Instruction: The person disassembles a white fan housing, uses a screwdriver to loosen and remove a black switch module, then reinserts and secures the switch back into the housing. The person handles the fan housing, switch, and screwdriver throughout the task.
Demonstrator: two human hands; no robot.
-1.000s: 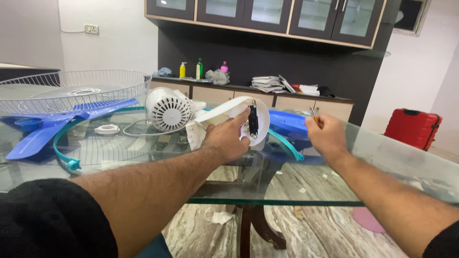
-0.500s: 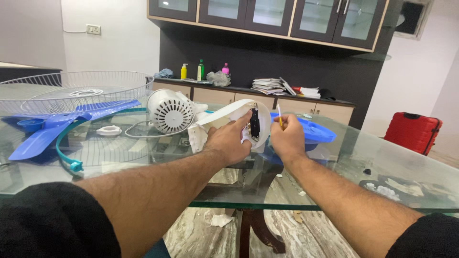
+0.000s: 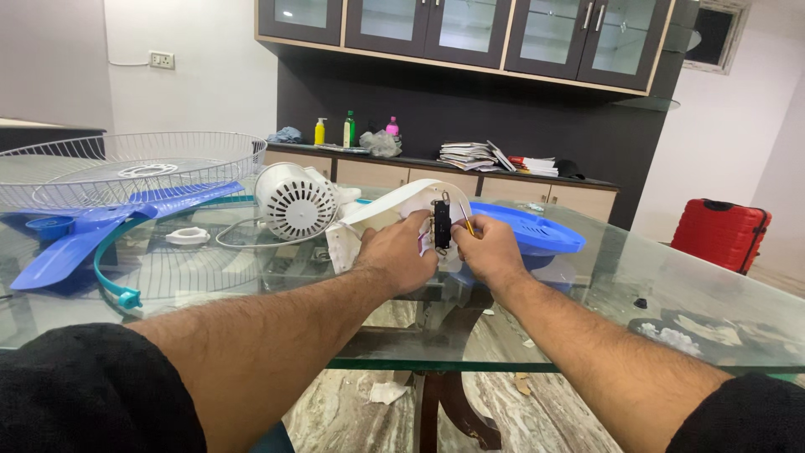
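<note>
On the glass table (image 3: 587, 327) ahead of us lie one white motor (image 3: 295, 201) at eleven o'clock, one wire guard (image 3: 126, 168) and one blue blade (image 3: 101, 231) at ten, a teal ring (image 3: 105, 268) beside them, and a blue cover (image 3: 528, 231) at one o'clock, half hidden behind our hands. Three bottles (image 3: 344, 130) stand on the far counter, and one red suitcase (image 3: 719, 233) waits at two o'clock. Our left hand (image 3: 398, 256) is clenched around the white housing (image 3: 394, 210) at twelve o'clock, while our right hand (image 3: 486, 252) pinches a thin yellow-handled tool (image 3: 466, 222) against its black switch (image 3: 442, 225).

Black sleeves, bare forearms
</note>
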